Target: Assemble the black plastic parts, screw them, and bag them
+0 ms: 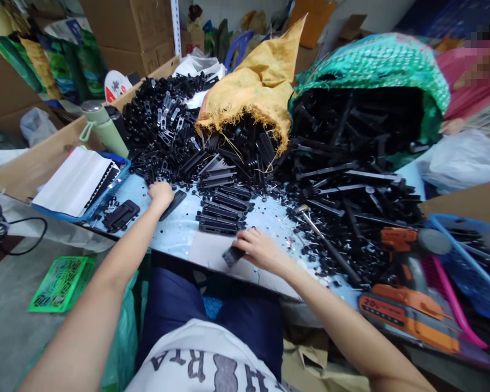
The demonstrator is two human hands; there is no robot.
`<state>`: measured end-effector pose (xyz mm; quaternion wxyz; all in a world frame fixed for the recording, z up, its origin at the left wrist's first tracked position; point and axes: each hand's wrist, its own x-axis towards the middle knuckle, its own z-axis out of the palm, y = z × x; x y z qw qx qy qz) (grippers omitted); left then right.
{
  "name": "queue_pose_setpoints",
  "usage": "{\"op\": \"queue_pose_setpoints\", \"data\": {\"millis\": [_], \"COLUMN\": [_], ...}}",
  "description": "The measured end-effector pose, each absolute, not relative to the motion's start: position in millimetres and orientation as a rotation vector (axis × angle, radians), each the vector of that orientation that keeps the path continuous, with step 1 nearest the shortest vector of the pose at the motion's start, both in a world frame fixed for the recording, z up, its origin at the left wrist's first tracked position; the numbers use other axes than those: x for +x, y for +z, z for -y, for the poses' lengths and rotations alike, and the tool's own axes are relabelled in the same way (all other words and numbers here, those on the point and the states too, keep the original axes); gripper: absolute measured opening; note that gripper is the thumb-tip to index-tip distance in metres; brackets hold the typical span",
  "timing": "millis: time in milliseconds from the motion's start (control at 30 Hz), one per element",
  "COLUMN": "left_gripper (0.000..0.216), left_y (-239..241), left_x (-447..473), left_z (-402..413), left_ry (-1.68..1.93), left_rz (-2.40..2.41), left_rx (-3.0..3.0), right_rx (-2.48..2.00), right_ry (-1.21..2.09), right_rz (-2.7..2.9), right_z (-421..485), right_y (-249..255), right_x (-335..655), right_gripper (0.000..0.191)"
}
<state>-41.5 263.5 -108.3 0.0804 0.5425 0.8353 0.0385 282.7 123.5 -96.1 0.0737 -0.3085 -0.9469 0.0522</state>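
Observation:
My right hand point(259, 249) grips a short black plastic part point(232, 256) at the table's front edge, over a pale sheet point(206, 250). My left hand point(161, 194) is curled at the front of a heap of small black parts point(163, 117); what its fingers hold, if anything, is hidden. Just right of that hand a long black bar-shaped part point(173, 205) lies on the blue tabletop point(169, 235). Between my hands, several similar black bars point(222, 212) are stacked in a column. Loose screws and bits are scattered around them.
A yellow sack point(253, 81) and a green sack point(371, 62) spill black parts at the back. On the right lie a hammer point(330, 245), an orange cordless drill point(408, 305) and a blue basket point(469, 272). A green bottle point(106, 128) and a blue tray point(84, 215) stand left.

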Motion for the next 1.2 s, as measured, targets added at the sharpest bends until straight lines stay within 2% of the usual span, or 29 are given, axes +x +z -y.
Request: {"op": "queue_pose_setpoints", "data": {"millis": [67,133,200,267,300,367,500,600,700,900,1067,1200], "left_gripper": [0.038,0.037,0.032,0.031,0.031,0.029,0.029,0.033,0.036,0.035,0.036,0.035], "left_y": [-105,-100,-94,-91,-91,-97,-115,-119,-115,-108,-110,-107], "left_x": [-46,-48,-39,-16,0,37,95,113,116,120,135,131], "left_z": [-252,-233,-209,-179,-163,-134,-99,-92,-93,-81,-71,-79], "left_ry": [0.286,0.68,1.16,1.428,1.444,1.201,0.786,0.807,0.94,1.033,1.44,1.405], "left_rz": [-2.547,-2.49,-2.247,-1.922,-1.765,-1.464,-1.392,-1.308,-1.188,-1.167,-1.213,-1.028], "left_rx": [1.696,1.877,2.052,2.171,2.237,2.373,2.244,2.068,1.965,2.037,1.913,2.053], "right_rx": [-0.997,-1.107,-1.311,-1.581,-1.698,-1.815,-1.6,-1.402,-1.262,-1.139,-1.14,-1.117], "right_ry": [0.111,0.147,0.156,0.104,0.081,0.118,0.609,1.099,1.297,0.993,0.785,0.658], "right_rz": [2.88,2.803,2.598,2.351,2.249,2.128,1.804,1.388,1.216,1.688,1.587,1.744], "right_z": [-92,-74,-67,-69,-71,-78,-86,-83,-78,-76,-71,-67], "right_y": [-112,-127,-140,-149,-153,-157,-156,-148,-140,-129,-124,-116], "right_x": [306,329,341,339,334,320,296,286,284,296,286,283], "right_gripper": [0.032,0.038,0.035,0.039,0.047,0.055,0.046,0.053,0.059,0.051,0.05,0.051]}}
